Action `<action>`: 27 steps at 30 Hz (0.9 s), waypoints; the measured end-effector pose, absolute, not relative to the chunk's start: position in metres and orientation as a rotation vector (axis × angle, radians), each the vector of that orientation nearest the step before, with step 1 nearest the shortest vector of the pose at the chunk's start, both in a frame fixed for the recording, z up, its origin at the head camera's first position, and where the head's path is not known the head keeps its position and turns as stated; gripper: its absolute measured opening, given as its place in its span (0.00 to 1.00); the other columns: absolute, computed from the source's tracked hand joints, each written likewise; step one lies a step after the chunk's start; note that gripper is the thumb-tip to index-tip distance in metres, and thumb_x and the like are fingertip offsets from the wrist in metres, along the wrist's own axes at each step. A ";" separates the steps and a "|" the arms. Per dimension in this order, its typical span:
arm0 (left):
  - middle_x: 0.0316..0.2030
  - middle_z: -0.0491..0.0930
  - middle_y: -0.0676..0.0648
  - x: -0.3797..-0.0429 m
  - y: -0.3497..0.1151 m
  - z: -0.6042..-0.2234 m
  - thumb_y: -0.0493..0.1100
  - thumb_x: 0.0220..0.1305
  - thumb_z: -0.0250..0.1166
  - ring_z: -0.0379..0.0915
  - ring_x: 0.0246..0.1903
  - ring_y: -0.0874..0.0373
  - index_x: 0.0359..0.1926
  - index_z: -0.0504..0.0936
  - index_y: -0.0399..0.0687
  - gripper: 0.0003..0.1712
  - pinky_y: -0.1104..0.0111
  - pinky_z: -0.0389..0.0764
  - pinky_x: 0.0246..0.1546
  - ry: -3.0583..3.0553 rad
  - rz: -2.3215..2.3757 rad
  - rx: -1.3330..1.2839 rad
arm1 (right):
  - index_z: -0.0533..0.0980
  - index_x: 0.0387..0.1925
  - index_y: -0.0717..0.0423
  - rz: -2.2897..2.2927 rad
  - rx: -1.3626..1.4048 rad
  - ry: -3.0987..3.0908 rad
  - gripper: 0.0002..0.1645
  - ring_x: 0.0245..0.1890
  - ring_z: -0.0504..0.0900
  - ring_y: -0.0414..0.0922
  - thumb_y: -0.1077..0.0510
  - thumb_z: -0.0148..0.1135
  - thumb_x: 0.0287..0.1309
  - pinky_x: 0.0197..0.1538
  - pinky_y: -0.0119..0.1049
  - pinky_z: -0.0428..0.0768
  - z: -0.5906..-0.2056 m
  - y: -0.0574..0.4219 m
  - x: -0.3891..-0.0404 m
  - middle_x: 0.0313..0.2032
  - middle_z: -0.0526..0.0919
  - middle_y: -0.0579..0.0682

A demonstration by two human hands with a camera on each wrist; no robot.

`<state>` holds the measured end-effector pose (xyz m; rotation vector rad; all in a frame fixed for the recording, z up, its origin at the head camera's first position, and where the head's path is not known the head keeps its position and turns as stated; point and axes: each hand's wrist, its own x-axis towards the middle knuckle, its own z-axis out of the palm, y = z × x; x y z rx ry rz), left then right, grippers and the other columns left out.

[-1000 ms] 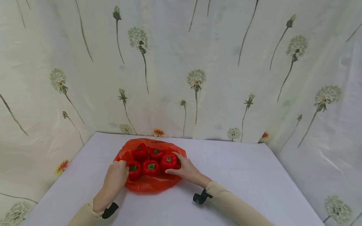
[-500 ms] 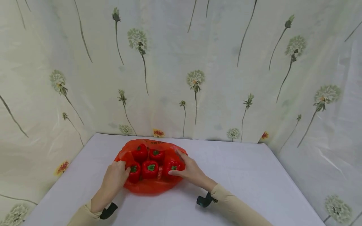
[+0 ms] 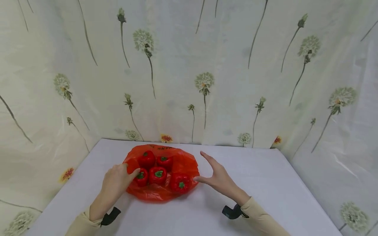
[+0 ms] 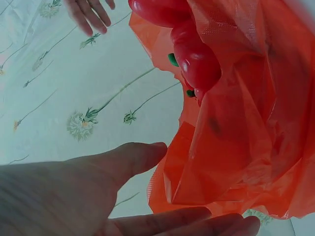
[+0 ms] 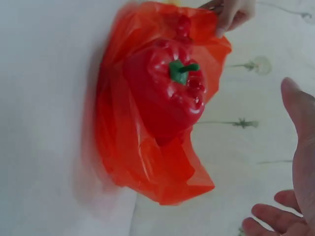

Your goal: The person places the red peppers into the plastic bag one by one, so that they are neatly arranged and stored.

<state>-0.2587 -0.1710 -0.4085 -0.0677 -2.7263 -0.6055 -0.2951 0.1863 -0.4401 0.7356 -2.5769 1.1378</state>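
Observation:
An orange-red plastic bag (image 3: 152,194) lies spread on the white table with several red bell peppers in it, green stems showing. Nearest the right hand is the front-right bell pepper (image 3: 180,183), its stem turned toward the front in the head view. My left hand (image 3: 113,181) is at the bag's left side. In the left wrist view its thumb and fingers stand apart, with the bag's edge (image 4: 170,189) between them. Off the bag's right side, my right hand (image 3: 220,179) holds nothing, thumb and fingers spread wide; the right wrist view shows the bell pepper (image 5: 162,88) apart from it.
The white table (image 3: 248,173) extends right and in front of the bag. A pale curtain (image 3: 177,72) printed with dandelions rises behind the table and at both sides. A dark band (image 3: 232,212) sits at the right wrist, another dark band (image 3: 110,216) at the left.
The right hand has let go of the front-right bell pepper and moved right, off the bag. That pepper sits nearer the front. The left hand's grip on the bag edge has loosened.

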 end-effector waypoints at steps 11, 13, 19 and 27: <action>0.12 0.63 0.46 -0.252 -0.175 -0.391 0.60 0.55 0.67 0.63 0.13 0.52 0.21 0.72 0.38 0.29 0.65 0.61 0.12 -2.596 -0.461 -0.017 | 0.39 0.76 0.45 0.674 0.732 -2.517 0.73 0.76 0.45 0.52 0.28 0.70 0.37 0.67 0.59 0.60 -0.426 0.205 -0.286 0.76 0.43 0.49; 0.18 0.73 0.38 -0.252 -0.177 -0.391 0.64 0.51 0.69 0.72 0.18 0.45 0.30 0.76 0.31 0.36 0.59 0.72 0.16 -2.523 -0.407 -0.035 | 0.38 0.76 0.48 0.593 0.697 -2.500 0.77 0.76 0.40 0.52 0.26 0.70 0.34 0.69 0.61 0.53 -0.419 0.210 -0.283 0.77 0.37 0.49; 0.73 0.47 0.31 -0.263 -0.189 -0.391 0.72 0.38 0.71 0.45 0.68 0.26 0.75 0.50 0.49 0.69 0.34 0.58 0.60 -2.436 -0.294 -0.098 | 0.38 0.76 0.43 0.428 0.530 -2.427 0.78 0.76 0.31 0.56 0.15 0.59 0.30 0.68 0.68 0.44 -0.399 0.225 -0.282 0.76 0.28 0.52; 0.74 0.16 0.42 -0.275 -0.201 -0.398 0.82 0.32 0.63 0.06 0.70 0.37 0.76 0.30 0.60 0.78 0.30 0.26 0.61 -2.442 -0.236 -0.113 | 0.35 0.76 0.38 0.310 0.345 -2.448 0.72 0.75 0.24 0.58 0.10 0.45 0.34 0.61 0.78 0.43 -0.401 0.240 -0.291 0.75 0.24 0.55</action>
